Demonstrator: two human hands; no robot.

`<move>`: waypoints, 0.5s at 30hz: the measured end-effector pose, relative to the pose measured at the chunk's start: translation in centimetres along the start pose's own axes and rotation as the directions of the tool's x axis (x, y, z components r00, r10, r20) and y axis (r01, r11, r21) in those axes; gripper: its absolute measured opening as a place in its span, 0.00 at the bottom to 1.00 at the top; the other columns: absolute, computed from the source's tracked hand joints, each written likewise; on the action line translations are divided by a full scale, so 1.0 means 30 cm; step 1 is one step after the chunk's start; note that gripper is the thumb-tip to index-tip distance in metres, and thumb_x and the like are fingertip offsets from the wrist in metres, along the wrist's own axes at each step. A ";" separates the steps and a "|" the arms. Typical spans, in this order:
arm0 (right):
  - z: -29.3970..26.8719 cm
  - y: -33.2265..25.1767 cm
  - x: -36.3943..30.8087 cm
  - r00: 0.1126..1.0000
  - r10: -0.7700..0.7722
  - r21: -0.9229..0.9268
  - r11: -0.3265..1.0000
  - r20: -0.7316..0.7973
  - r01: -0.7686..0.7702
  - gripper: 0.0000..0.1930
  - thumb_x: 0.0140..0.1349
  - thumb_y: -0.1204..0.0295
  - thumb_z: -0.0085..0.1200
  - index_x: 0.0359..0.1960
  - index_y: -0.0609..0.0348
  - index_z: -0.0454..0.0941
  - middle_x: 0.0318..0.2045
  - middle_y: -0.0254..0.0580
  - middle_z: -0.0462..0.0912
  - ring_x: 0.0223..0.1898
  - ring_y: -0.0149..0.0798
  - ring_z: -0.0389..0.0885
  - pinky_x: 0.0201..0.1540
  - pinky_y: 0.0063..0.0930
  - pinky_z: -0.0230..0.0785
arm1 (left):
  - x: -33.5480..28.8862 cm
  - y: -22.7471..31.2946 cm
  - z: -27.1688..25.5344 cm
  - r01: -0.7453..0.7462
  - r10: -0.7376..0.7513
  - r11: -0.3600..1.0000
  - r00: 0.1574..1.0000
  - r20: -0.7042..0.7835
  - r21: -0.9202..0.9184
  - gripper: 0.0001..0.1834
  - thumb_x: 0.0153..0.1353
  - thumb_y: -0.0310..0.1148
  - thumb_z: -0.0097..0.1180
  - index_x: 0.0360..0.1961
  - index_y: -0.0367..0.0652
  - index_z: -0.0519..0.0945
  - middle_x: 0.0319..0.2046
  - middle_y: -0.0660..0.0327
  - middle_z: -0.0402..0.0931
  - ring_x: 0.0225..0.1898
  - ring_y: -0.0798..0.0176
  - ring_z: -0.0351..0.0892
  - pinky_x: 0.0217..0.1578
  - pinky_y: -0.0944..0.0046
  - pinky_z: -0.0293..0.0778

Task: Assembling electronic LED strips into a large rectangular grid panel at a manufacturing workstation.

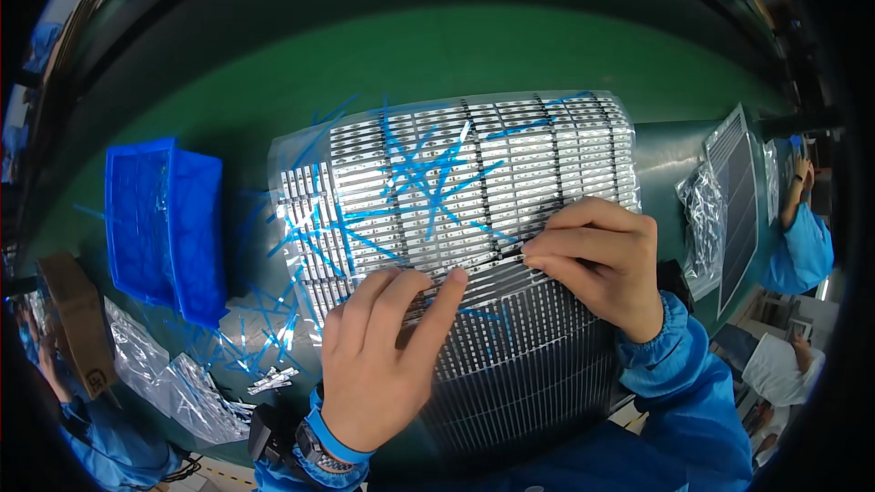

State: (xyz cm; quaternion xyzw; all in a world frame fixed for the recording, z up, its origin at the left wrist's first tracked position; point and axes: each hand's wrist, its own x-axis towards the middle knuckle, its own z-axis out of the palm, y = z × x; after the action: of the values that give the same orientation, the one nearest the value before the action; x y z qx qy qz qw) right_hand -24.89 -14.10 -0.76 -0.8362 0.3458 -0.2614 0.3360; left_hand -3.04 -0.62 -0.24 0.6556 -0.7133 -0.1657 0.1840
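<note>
A large sheet of narrow silver-white strips with dark marks (510, 155) lies across the bench in front of me, set in rows. Its near part (519, 383) is darker and curves down toward me. My left hand (378, 360) lies palm down on the lower left of the rows, fingers apart, with the index fingertip touching a strip. My right hand (597, 260) pinches thumb and index finger at the right end of a narrow strip (492, 269) in the bottom silver row. Thin blue film slivers (433, 178) lie scattered over the rows.
Blue plastic bins (196, 228) stand at the left, above more blue slivers and clear plastic bags (196, 396). A cardboard box (73, 319) is at the far left. Crumpled clear wrap (704, 228) and a dark striped panel (734, 210) lie at right. Other people sit on both sides.
</note>
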 end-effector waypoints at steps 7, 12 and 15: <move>0.005 0.003 -0.001 1.000 -0.010 -0.002 1.000 -0.015 0.010 0.08 0.53 0.77 0.73 0.36 0.59 0.91 0.33 0.40 0.85 0.31 0.35 0.86 0.30 0.25 0.79 | 0.004 0.003 -0.001 -0.002 0.002 1.000 1.000 0.002 0.006 0.34 0.50 0.21 0.66 0.63 0.51 0.83 0.53 0.56 0.72 0.57 0.48 0.71 0.58 0.50 0.68; 0.008 0.003 -0.003 1.000 -0.013 -0.010 1.000 -0.016 0.012 0.08 0.53 0.77 0.73 0.36 0.59 0.91 0.33 0.40 0.85 0.31 0.36 0.86 0.30 0.25 0.79 | 0.009 0.006 -0.003 0.008 -0.008 1.000 1.000 0.008 -0.006 0.33 0.50 0.21 0.66 0.62 0.50 0.83 0.53 0.56 0.71 0.57 0.47 0.70 0.58 0.49 0.67; 0.010 0.005 -0.002 0.999 -0.028 -0.021 0.999 -0.020 0.028 0.08 0.53 0.77 0.73 0.36 0.59 0.91 0.33 0.40 0.85 0.31 0.36 0.86 0.30 0.26 0.79 | 0.012 0.008 -0.003 0.005 -0.005 1.000 1.000 -0.002 -0.002 0.33 0.51 0.21 0.66 0.61 0.50 0.83 0.53 0.56 0.71 0.57 0.47 0.70 0.58 0.48 0.67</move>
State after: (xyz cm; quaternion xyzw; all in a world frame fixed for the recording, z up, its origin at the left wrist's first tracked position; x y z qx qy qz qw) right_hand -24.79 -14.02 -1.08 -0.8418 0.3401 -0.2710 0.3198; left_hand -3.24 -0.97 -0.02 0.6573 -0.7113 -0.1665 0.1849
